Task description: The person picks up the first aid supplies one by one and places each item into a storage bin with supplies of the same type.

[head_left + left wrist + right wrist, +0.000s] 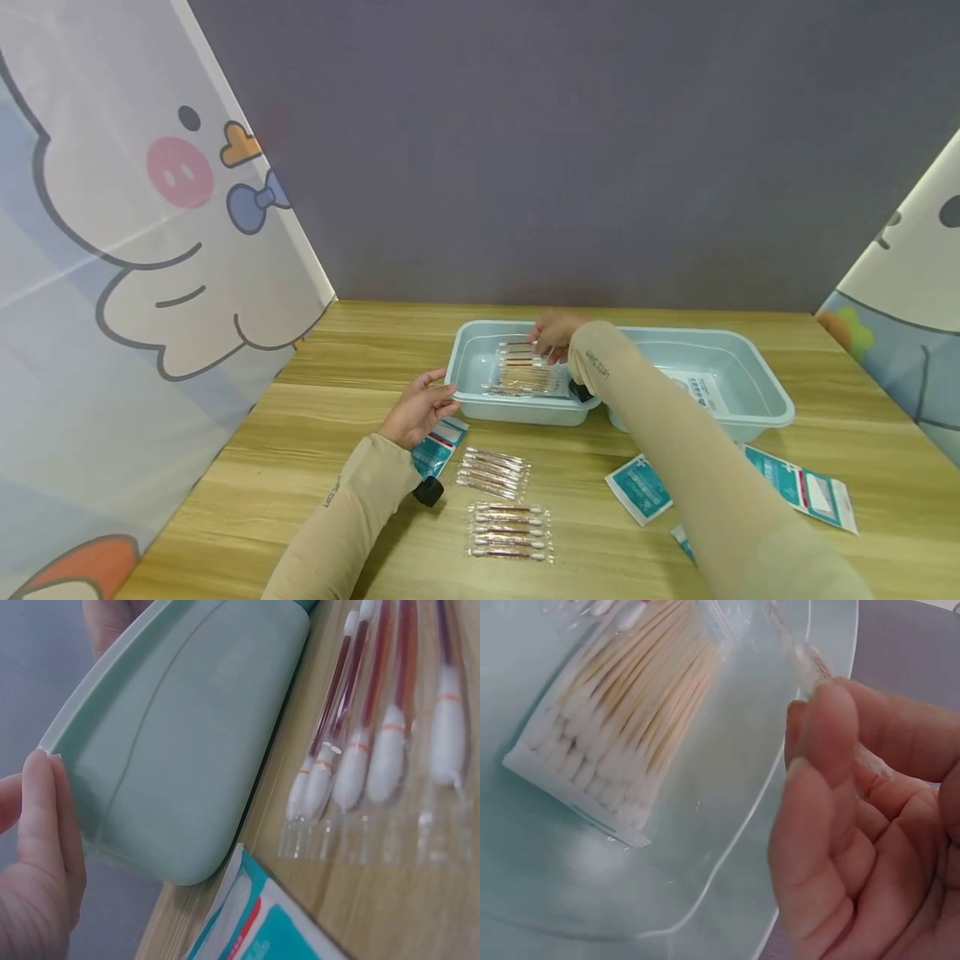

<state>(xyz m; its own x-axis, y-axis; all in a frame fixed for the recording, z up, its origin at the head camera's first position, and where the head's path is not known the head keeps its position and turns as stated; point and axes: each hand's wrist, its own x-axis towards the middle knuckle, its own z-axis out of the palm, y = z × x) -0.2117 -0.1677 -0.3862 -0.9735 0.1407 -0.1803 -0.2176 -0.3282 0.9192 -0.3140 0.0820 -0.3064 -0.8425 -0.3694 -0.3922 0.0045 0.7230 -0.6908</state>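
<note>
In the head view, my left hand (420,412) is at the left end of the left pale green plastic basin (517,411), its fairly straight fingers touching the rim. My right hand (557,331) is over that basin's far right side. The right wrist view shows its thumb and fingers pinching a clear-wrapped iodine swab strip (810,664), partly hidden by the fingers. Inside the basin lies a clear bag of wooden-stick cotton swabs (630,705), with brown-filled swab strips (517,350) beyond it.
A second green basin (772,400) stands at the right, a printed packet (701,390) inside. Two iodine swab strips (508,532) lie in front on the wooden table (585,558). Teal-and-white packets (640,490) lie at the right, another teal packet (438,446) beside my left wrist.
</note>
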